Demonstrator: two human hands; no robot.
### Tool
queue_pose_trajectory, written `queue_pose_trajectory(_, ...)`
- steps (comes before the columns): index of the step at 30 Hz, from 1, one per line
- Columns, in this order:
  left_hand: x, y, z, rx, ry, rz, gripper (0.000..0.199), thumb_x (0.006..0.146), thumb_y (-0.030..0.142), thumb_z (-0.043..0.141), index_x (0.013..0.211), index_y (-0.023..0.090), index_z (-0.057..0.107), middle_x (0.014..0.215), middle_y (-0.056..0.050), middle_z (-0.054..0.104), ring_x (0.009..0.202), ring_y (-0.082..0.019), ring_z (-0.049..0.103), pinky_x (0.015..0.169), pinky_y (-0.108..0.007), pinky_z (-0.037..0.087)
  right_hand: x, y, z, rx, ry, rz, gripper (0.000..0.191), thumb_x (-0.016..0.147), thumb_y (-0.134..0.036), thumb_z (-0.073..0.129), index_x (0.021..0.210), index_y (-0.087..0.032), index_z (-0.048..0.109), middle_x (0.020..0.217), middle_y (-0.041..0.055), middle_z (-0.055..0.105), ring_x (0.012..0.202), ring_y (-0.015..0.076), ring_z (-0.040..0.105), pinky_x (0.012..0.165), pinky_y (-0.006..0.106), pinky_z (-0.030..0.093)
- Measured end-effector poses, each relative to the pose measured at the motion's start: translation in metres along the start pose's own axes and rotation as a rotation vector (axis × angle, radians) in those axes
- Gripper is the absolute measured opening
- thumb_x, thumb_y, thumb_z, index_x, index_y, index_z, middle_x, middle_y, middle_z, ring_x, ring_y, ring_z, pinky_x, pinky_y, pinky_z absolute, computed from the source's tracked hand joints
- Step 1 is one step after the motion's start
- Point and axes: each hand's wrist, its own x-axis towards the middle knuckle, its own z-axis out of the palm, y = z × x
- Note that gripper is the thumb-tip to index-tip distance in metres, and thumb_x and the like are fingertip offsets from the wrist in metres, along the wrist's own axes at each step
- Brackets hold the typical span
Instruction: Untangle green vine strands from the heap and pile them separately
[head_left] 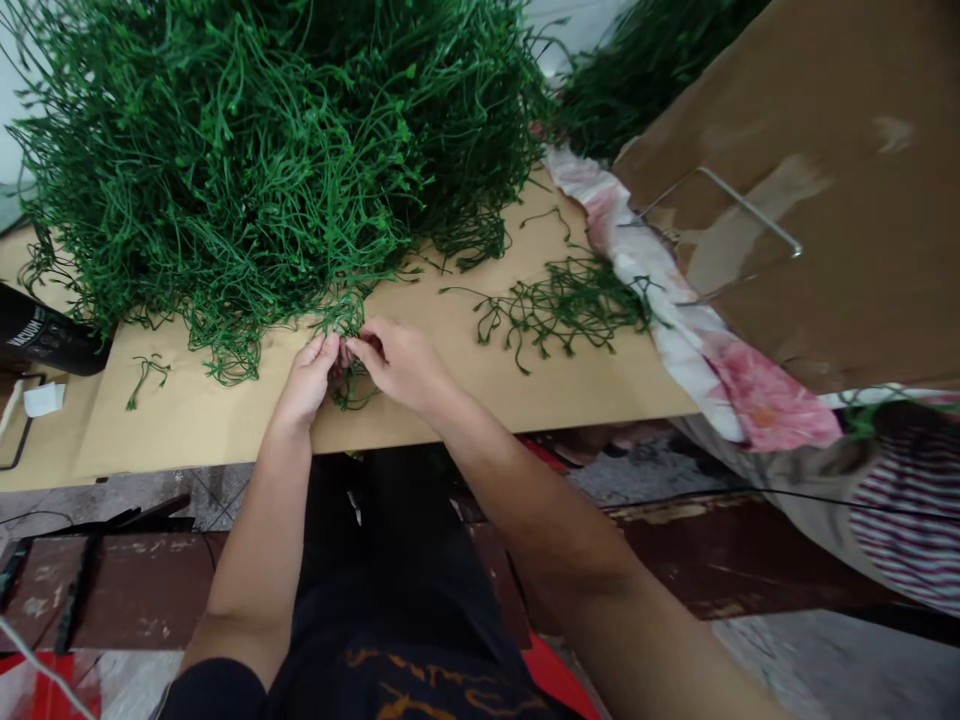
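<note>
Near the front edge of the cardboard-covered table (187, 420), my left hand (311, 375) is closed on thin green plastic stems (346, 310). Close against it on the right, my right hand (397, 362) pinches the same stems, its fingertips almost touching the left ones. More of the stems hang below the fingers. Just behind both hands rises a large tangled heap of green stems (262, 150). A smaller loose pile of stems (570, 305) lies to the right, and a short sprig (146, 378) lies at the left.
A black bottle (49, 335) lies at the left edge. On the right stand a large cardboard box (840, 200) with a bent metal wire (750, 210) and a pink-and-white floral cloth (765, 390). A person's striped garment (911, 510) shows at the lower right.
</note>
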Motion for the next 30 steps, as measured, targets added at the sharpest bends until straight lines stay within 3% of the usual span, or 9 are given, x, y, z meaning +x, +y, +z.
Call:
queue_pose_trajectory(8, 0.001, 0.006, 0.003, 0.021, 0.091, -0.077, 0.039, 0.079, 0.05, 0.052, 0.06, 0.017, 0.046, 0.052, 0.003, 0.042, 0.044, -0.006, 0.037, 0.043, -0.021, 0.029, -0.006, 0.008, -0.003, 0.218, -0.097, -0.135, 0.021, 0.083, -0.024, 0.039, 0.063, -0.02, 0.035, 0.063, -0.0009, 0.04, 0.062, 0.0121, 0.039, 0.062, 0.028, 0.032)
queue_pose_trajectory(11, -0.001, 0.008, 0.003, 0.025, 0.034, -0.072, 0.037, 0.076, 0.051, 0.055, 0.065, 0.016, 0.049, 0.056, 0.002, 0.048, 0.048, -0.006, 0.042, 0.047, -0.021, 0.034, -0.008, 0.007, -0.001, 0.273, -0.073, -0.168, 0.021, 0.083, -0.023, 0.04, 0.063, -0.02, 0.035, 0.064, -0.0004, 0.042, 0.064, 0.0122, 0.04, 0.063, 0.028, 0.033)
queue_pose_trajectory(17, -0.004, 0.012, 0.004, 0.017, -0.042, -0.081, 0.041, 0.065, 0.043, 0.07, 0.092, 0.017, 0.054, 0.061, 0.004, 0.054, 0.049, -0.005, 0.044, 0.046, -0.019, 0.032, -0.005, 0.011, 0.007, 0.453, -0.038, -0.058, 0.013, 0.082, -0.021, 0.04, 0.07, -0.021, 0.036, 0.062, -0.0024, 0.044, 0.057, 0.0098, 0.04, 0.058, 0.026, 0.034)
queue_pose_trajectory(19, -0.002, 0.012, 0.003, 0.004, -0.083, -0.093, 0.041, 0.063, 0.043, 0.072, 0.089, 0.016, 0.057, 0.063, 0.003, 0.056, 0.052, -0.006, 0.047, 0.047, -0.019, 0.033, -0.006, 0.012, 0.01, 0.521, -0.037, -0.071, 0.012, 0.082, -0.021, 0.041, 0.072, -0.021, 0.036, 0.061, -0.0039, 0.041, 0.055, 0.0088, 0.038, 0.056, 0.025, 0.034)
queue_pose_trajectory(24, 0.001, 0.01, -0.001, -0.115, -0.095, -0.15, 0.032, 0.063, 0.042, 0.072, 0.076, 0.016, 0.059, 0.064, 0.002, 0.058, 0.058, -0.008, 0.053, 0.056, -0.021, 0.042, -0.009, 0.006, 0.012, 0.595, -0.031, -0.075, 0.025, 0.084, -0.042, 0.043, 0.074, -0.019, 0.043, 0.06, -0.0038, 0.039, 0.054, 0.0081, 0.036, 0.052, 0.024, 0.032)
queue_pose_trajectory(30, -0.004, 0.008, 0.003, -0.223, -0.03, -0.175, 0.033, 0.061, 0.043, 0.071, 0.072, 0.015, 0.059, 0.066, 0.001, 0.059, 0.063, -0.009, 0.056, 0.061, -0.022, 0.045, -0.009, 0.002, 0.007, 0.744, -0.033, -0.016, 0.047, 0.071, -0.065, 0.051, 0.066, -0.018, 0.045, 0.054, -0.0058, 0.036, 0.049, 0.0056, 0.031, 0.047, 0.022, 0.029)
